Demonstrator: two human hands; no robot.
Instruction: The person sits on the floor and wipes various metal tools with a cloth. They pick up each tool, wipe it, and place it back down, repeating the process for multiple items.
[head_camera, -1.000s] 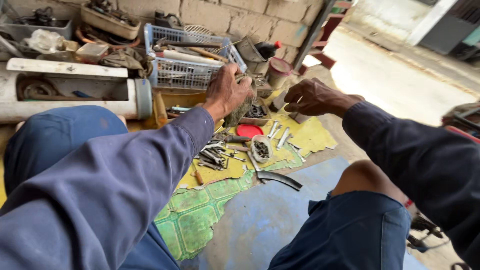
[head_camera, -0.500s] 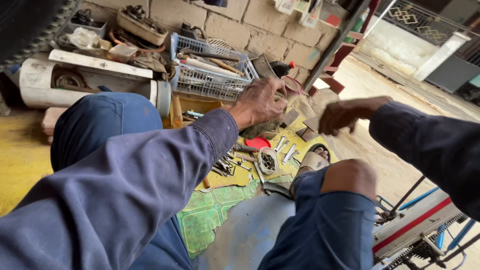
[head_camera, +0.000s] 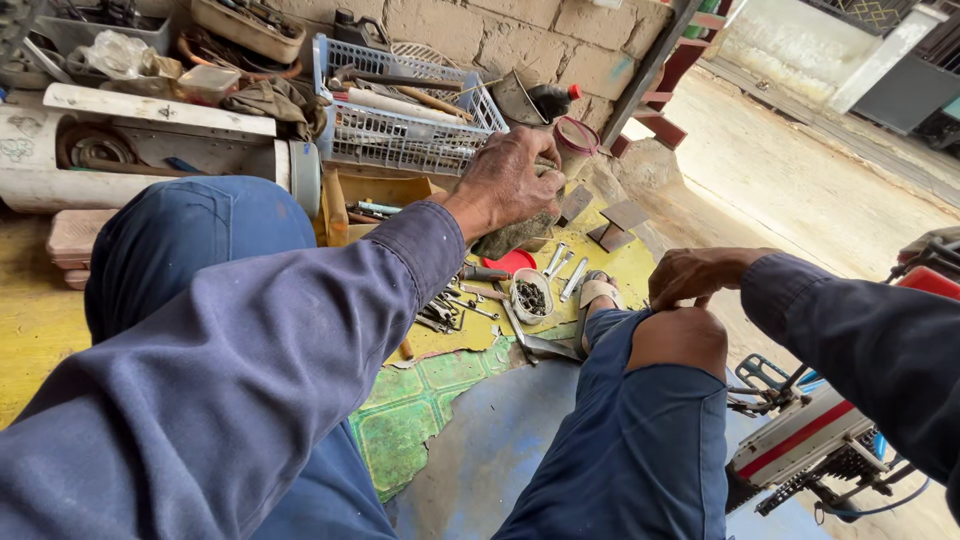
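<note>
Meanwhile, gripping a grimy rag (head_camera: 515, 236) in the clenched left hand (head_camera: 508, 180); resting the loosely curled, empty right hand (head_camera: 697, 274) on the knee (head_camera: 682, 340).

Single head-worn view — steeply down, close over knees, toward wall.

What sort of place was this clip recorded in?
Probably a small roadside repair workshop, open to the street. Loose wrenches and bolts lie on the floor, a blue plastic crate holds tools against a bare block wall, and the left hand grips a dirty rag.
</note>
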